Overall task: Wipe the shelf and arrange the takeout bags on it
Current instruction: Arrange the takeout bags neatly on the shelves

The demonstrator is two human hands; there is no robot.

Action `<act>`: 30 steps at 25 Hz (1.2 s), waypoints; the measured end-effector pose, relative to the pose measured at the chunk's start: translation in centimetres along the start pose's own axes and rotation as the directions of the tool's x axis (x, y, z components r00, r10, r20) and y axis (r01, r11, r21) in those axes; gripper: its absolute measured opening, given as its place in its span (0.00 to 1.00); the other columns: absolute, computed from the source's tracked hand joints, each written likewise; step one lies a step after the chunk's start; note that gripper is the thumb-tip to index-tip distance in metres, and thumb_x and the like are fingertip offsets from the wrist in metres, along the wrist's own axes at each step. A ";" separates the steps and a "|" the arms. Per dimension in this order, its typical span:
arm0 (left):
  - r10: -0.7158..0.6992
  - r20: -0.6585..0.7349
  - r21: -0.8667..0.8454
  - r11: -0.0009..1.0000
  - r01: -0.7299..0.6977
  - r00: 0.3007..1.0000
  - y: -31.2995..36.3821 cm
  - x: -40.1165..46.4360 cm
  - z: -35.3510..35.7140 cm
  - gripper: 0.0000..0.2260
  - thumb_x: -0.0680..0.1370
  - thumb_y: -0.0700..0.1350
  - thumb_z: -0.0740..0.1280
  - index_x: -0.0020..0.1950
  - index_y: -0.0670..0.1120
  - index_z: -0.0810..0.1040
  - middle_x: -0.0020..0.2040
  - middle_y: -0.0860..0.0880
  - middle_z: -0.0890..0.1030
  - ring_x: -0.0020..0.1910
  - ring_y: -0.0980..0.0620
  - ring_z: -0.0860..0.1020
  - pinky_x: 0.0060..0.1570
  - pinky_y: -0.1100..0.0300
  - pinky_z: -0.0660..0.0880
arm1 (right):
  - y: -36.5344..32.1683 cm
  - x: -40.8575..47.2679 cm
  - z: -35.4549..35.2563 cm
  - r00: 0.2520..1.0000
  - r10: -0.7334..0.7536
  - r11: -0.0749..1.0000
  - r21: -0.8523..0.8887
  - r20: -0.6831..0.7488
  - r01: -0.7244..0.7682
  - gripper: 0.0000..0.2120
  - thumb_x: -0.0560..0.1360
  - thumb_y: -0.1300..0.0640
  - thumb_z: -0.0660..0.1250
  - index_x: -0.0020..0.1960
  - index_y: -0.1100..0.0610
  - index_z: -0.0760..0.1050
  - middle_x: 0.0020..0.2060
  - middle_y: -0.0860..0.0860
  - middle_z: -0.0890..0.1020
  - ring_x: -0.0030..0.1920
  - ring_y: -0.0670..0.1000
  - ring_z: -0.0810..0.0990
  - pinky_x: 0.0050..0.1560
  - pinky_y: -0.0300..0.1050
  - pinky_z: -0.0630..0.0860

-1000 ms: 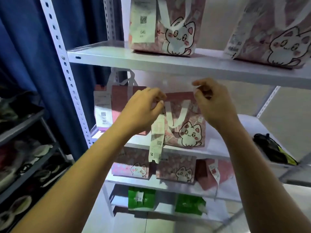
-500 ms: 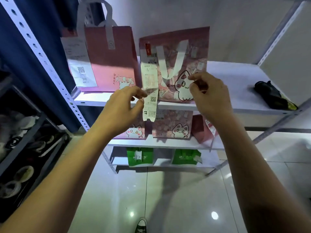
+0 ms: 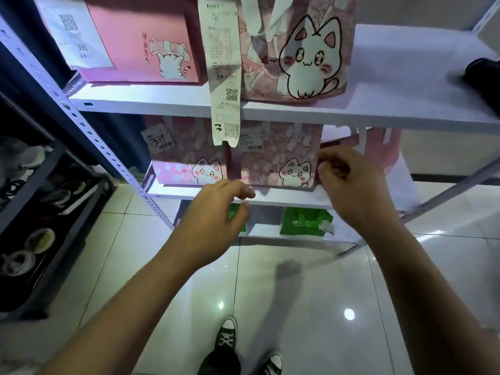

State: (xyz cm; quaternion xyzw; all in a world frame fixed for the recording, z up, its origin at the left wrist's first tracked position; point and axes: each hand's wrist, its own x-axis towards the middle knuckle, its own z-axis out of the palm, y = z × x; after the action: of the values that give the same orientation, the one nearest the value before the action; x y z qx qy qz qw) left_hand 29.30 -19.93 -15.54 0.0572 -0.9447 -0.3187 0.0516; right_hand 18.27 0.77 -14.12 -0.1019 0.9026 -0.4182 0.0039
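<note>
Pink cat-print bags (image 3: 297, 50), white shelf (image 3: 162, 100), green bags (image 3: 305, 221).

I see a pink cat-print bag (image 3: 297, 50) upright on the white shelf (image 3: 162, 100), its long receipt (image 3: 224, 77) hanging past the edge; a plain pink bag (image 3: 140, 36) stands just left.

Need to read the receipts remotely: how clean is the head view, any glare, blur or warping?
Head view: two bright glare spots on the glossy floor tiles; the long receipt prints soft, codes unreadable; the shelf edge and side post bow from wide-angle distortion; both hands' shadows fall on the floor.
</note>
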 end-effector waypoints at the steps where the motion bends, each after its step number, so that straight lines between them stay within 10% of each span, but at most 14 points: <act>1: -0.012 0.011 -0.006 1.000 0.012 1.000 -0.3 -0.3 1.2 0.08 0.81 0.44 0.64 0.57 0.53 0.78 0.53 0.59 0.77 0.54 0.55 0.73 0.54 0.60 0.69 | 1.1 -0.4 0.7 1.000 0.003 1.000 -0.007 0.007 -0.003 0.10 0.81 0.57 0.63 0.60 0.50 0.79 0.51 0.47 0.84 0.49 0.46 0.82 0.52 0.45 0.81; 18: -0.168 -0.033 -0.083 0.983 0.165 0.985 -8.1 -0.8 8.6 0.08 0.81 0.47 0.62 0.59 0.54 0.76 0.56 0.59 0.75 0.57 0.57 0.70 0.57 0.58 0.72 | 7.1 -0.7 12.5 0.982 -0.052 0.998 0.046 0.179 0.044 0.11 0.80 0.58 0.64 0.57 0.44 0.80 0.45 0.46 0.83 0.44 0.47 0.80 0.43 0.48 0.79; 30: -0.173 0.007 -0.098 0.980 0.173 0.985 -15.1 -2.4 13.8 0.08 0.80 0.47 0.63 0.55 0.60 0.76 0.51 0.67 0.74 0.56 0.66 0.69 0.51 0.77 0.64 | 12.1 -3.7 21.2 0.983 -0.107 0.994 0.039 0.147 0.102 0.10 0.78 0.61 0.64 0.55 0.53 0.81 0.34 0.40 0.74 0.35 0.39 0.75 0.37 0.27 0.68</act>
State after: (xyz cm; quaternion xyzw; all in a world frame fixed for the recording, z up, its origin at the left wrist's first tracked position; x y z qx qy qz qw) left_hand 30.97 -23.32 -35.81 0.1365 -0.9193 -0.3682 0.0272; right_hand 21.67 -6.91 -37.32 -0.1801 0.8866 -0.4230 0.0507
